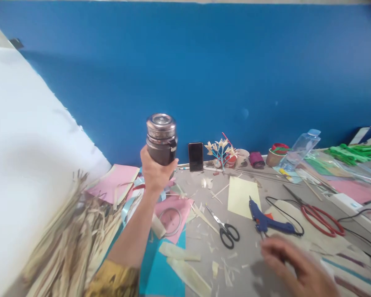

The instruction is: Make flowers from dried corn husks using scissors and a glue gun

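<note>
My left hand (pixel 157 170) is wrapped round a dark thermos flask (pixel 161 142) with a shiny metal lid. It holds the flask upright in the air, in front of the blue wall. My right hand (pixel 297 266) is blurred at the lower right, its fingers loosely bent with a gap beside the thumb and nothing visible in it. Just beyond it lies a blue glue gun (pixel 270 220). Black-handled scissors (pixel 224 227) rest on the table to its left, and red-handled scissors (pixel 318 214) to its right.
Dried husks (pixel 77 235) are heaped at the left beside pink paper (pixel 114 181). A phone (pixel 196 156) leans on the wall near pale handmade flowers (pixel 221 148). A plastic bottle (pixel 303 148) and a power strip (pixel 355 210) are at the right. Yellow paper (pixel 243 196) lies centrally.
</note>
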{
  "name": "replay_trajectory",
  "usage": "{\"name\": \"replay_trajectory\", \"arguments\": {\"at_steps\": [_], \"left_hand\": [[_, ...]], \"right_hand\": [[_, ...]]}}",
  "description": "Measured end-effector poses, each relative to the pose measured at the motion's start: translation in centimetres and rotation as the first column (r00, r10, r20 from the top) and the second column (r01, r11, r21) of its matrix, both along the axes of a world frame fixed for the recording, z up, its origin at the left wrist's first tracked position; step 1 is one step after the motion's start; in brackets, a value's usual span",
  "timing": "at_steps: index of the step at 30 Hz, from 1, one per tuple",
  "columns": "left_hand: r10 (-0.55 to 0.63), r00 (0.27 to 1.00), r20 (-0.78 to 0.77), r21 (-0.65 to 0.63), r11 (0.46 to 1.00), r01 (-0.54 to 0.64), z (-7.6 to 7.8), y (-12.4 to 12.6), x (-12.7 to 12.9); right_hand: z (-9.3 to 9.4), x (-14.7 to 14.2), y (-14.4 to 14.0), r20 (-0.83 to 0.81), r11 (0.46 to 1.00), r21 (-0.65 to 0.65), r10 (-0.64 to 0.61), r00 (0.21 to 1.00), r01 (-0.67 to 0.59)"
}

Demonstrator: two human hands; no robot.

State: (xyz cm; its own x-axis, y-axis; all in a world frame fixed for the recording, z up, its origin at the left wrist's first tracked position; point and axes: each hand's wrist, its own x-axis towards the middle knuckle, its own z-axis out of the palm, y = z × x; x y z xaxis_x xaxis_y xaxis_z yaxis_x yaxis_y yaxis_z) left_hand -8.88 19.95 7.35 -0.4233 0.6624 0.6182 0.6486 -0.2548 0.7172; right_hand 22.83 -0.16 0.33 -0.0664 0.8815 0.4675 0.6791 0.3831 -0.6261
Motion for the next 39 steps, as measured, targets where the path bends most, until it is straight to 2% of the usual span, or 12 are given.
{"name": "replay_trajectory", "arguments": {"at_steps": [4,8,13,17,22,25,27,28,31,33,36,39], "left_hand": [[-0.066,0.995,-0.08,0.011,0.998,0.067,0.8,-6.4,2.7],[-0.149,0.971,-0.185,0.001,0.988,0.152,-1.5,-11.2,4.1],[-0.196,0.935,-0.295,0.037,0.976,0.216,-3.9,-14.0,3.8],[-0.365,0.9,-0.239,-0.01,0.928,0.373,-3.9,-15.4,2.7],[-0.645,0.757,-0.101,-0.187,0.76,0.623,-2.5,-17.3,1.8],[-0.768,0.64,0.013,-0.29,0.609,0.738,-1.7,-18.4,1.8],[-0.796,0.599,0.085,-0.324,0.547,0.772,-1.4,-18.9,2.1],[-0.792,0.601,0.108,-0.328,0.542,0.774,-1.3,-19.2,2.2],[-0.751,0.654,0.088,-0.318,0.601,0.733,-1.3,-19.6,2.8],[-0.728,0.685,0.021,-0.295,0.651,0.7,-1.3,-19.7,3.0],[-0.714,0.694,-0.09,-0.26,0.69,0.676,-1.4,-19.7,2.9],[-0.719,0.674,-0.17,-0.258,0.693,0.674,-1.2,-19.7,2.6]], "right_hand": [[8.9,-1.8,4.6,-0.025,0.993,0.079,0.094,0.995,-0.092],[14.5,-6.4,7.3,0.168,0.968,0.242,0.027,0.985,-0.068],[15.3,-9.3,7.0,0.304,0.971,0.139,0.143,0.942,-0.193],[15.4,-8.7,6.5,0.263,0.877,0.106,0.43,0.864,-0.468],[17.2,-7.0,6.3,0.349,0.643,0.072,0.7,0.623,-0.763],[18.7,-5.7,5.4,0.43,0.571,-0.064,0.756,0.494,-0.818],[19.3,-5.1,4.2,0.489,0.594,-0.121,0.733,0.473,-0.796],[19.4,-5.1,3.4,0.518,0.64,-0.123,0.693,0.501,-0.759],[19.0,-5.5,1.1,0.564,0.848,0.002,0.437,0.701,-0.53],[18.4,-5.9,0.1,0.568,0.919,0.049,0.297,0.767,-0.392],[17.9,-5.6,0.0,0.582,0.912,0.005,0.331,0.743,-0.41],[18.2,-4.7,0.9,0.573,0.834,-0.031,0.466,0.674,-0.551]]}}
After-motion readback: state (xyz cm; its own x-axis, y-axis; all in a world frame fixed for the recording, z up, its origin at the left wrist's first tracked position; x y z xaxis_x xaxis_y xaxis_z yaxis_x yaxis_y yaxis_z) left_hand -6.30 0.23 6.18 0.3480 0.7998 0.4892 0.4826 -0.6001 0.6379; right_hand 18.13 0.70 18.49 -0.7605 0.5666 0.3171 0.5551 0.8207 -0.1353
